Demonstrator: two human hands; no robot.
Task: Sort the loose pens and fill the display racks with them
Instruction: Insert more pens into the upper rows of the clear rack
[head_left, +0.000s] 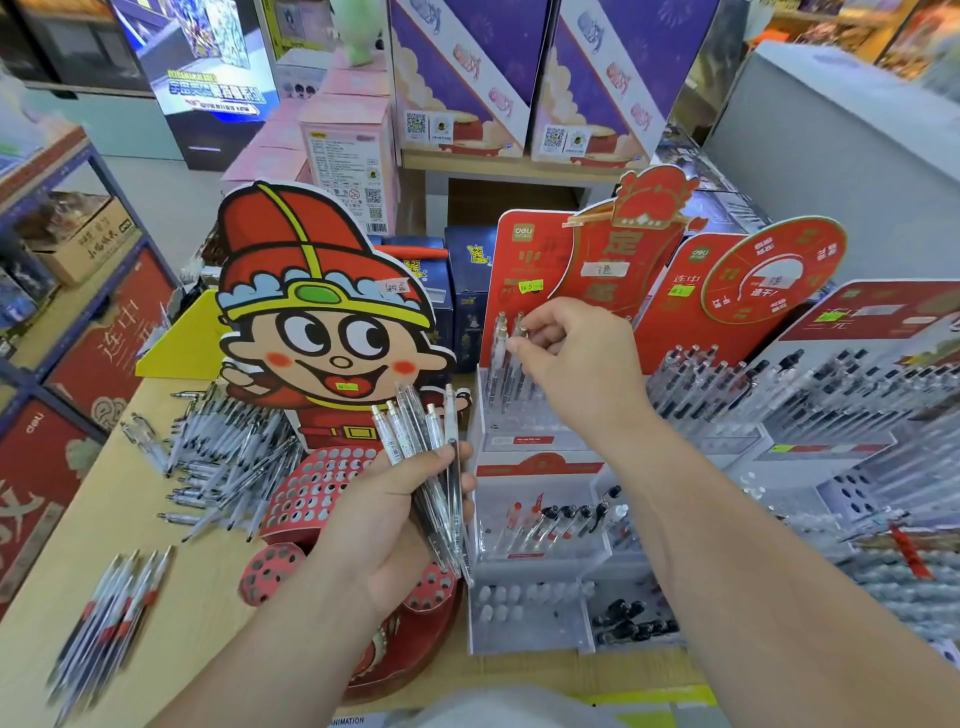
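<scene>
At the rack's top tier, the right hand pinches a pen to seat it upright, while the left hand grips a bundle nearby as ready supply.

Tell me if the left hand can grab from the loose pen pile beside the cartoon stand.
Probably not: the left hand grips a bundle of pens, though the way to the loose pen pile looks free.

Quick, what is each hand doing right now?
Left hand: grips a bundle of clear plastic pens.
Right hand: pinches one clear silver-capped pen standing in the white tiered rack.
</scene>
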